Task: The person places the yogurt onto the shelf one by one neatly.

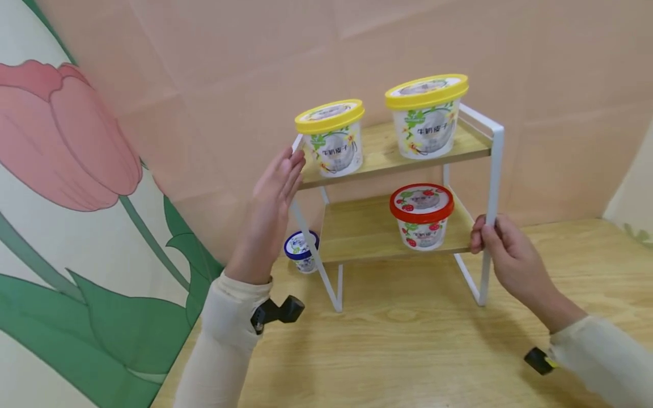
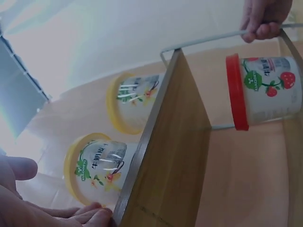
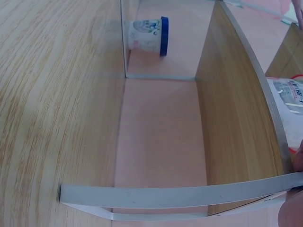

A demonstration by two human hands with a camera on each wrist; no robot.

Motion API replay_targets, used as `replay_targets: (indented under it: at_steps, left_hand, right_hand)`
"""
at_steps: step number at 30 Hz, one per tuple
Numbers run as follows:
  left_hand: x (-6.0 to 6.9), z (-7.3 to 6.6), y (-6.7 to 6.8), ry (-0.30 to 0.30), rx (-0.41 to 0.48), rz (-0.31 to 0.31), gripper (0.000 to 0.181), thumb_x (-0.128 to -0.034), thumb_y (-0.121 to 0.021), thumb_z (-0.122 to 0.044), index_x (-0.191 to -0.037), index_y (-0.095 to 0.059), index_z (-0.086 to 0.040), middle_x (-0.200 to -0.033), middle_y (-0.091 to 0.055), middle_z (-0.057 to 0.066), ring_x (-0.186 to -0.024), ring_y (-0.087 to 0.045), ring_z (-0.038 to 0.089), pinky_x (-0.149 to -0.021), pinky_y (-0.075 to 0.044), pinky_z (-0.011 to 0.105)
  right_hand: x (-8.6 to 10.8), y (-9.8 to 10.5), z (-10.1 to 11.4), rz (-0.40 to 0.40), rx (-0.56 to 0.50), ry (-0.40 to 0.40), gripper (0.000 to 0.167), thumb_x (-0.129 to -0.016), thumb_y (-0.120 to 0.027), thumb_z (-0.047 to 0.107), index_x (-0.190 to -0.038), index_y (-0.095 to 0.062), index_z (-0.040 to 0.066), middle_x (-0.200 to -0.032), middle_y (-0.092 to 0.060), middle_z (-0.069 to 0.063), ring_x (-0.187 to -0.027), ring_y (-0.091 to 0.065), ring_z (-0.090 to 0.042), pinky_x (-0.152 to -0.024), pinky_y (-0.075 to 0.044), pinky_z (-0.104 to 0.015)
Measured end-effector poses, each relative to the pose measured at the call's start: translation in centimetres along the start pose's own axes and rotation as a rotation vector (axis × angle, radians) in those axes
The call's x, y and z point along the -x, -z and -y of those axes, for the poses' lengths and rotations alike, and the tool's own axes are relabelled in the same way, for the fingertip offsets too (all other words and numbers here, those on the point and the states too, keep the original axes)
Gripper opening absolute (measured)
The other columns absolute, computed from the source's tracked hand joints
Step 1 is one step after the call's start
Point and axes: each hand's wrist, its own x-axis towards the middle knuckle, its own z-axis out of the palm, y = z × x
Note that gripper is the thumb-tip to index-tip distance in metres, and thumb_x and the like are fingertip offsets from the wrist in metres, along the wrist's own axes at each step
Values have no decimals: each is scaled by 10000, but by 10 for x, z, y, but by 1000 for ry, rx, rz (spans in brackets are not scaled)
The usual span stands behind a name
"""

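A two-tier wooden shelf (image 1: pixel 357 226) with a white metal frame stands on the table. My right hand (image 1: pixel 515 258) grips the frame's right front leg (image 1: pixel 494 175), level with the lower board. At the upper board's left end, my left hand (image 1: pixel 275 198) has its fingers extended against the shelf's side, close to a yellow-lidded tub (image 1: pixel 336 150). A second yellow-lidded tub (image 1: pixel 428 130) sits at the right of that board. Below it, on the lower board, is a red-lidded tub (image 1: pixel 422 232) with strawberry prints. Part of my right hand lies outside the right wrist view.
Behind the shelf's left leg, a blue-lidded tub (image 1: pixel 301 266) stands on the wooden table (image 1: pixel 398 351), partly hidden. A pinkish cloth (image 1: pixel 229 85) hangs behind everything. The wall at left carries a large tulip picture (image 1: pixel 66 141).
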Motion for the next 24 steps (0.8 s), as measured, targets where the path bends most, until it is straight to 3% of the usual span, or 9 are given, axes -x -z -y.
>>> replay_targets:
  at_steps: [3, 6, 10, 17, 21, 24]
  left_hand:
    - [9, 10, 4, -54, -9, -30, 445, -1075, -389, -232, -1456, -412, -4, -1448, -527, 131, -1347, -510, 169, -1191, -370, 324]
    - [16, 22, 8, -75, 10, -59, 300, -1052, -423, -158, -1279, -557, -15, -1238, -658, 98, -1166, -632, 179, -1074, -487, 328]
    - [22, 43, 12, -32, 55, -65, 173, -1023, -468, -114, -1044, -639, -100, -1001, -724, -9, -933, -694, 151, -908, -559, 291]
    - [29, 84, 18, 15, 41, -126, 242, -1022, -504, -121, -835, -653, -157, -801, -719, -33, -745, -688, 119, -776, -586, 279]
    - [40, 114, 20, 50, -9, -172, 252, -1011, -529, -141, -784, -639, -125, -722, -687, -30, -683, -666, 115, -721, -588, 278]
    - [50, 139, 21, 93, -82, -190, 243, -996, -539, -118, -801, -627, -1, -681, -664, -32, -649, -650, 112, -702, -576, 261]
  right_hand:
    - [0, -1, 0, 1, 14, -2, 157, -1057, -371, 17, -1054, -528, 12, -841, -596, 32, -759, -577, -52, -713, -518, -115]
    - [1, -1, 0, 1, 33, -3, 154, -1057, -371, 17, -1058, -524, 12, -842, -594, 33, -761, -576, -54, -714, -517, -115]
    - [1, 0, 0, -1, 64, -7, 153, -1059, -371, 24, -1061, -524, 23, -842, -592, 41, -761, -577, -51, -713, -516, -112]
    - [2, -1, 1, -1, 53, -15, 158, -1063, -366, 40, -1056, -521, 10, -841, -589, 29, -759, -577, -55, -712, -517, -120]
    - [3, -1, 2, -3, 99, -14, 168, -1070, -358, 60, -1046, -519, 20, -834, -582, 39, -756, -577, -44, -708, -520, -118]
    - [2, -1, 2, -3, 115, -9, 170, -1071, -356, 64, -1042, -519, 26, -833, -579, 40, -756, -578, -39, -705, -525, -117]
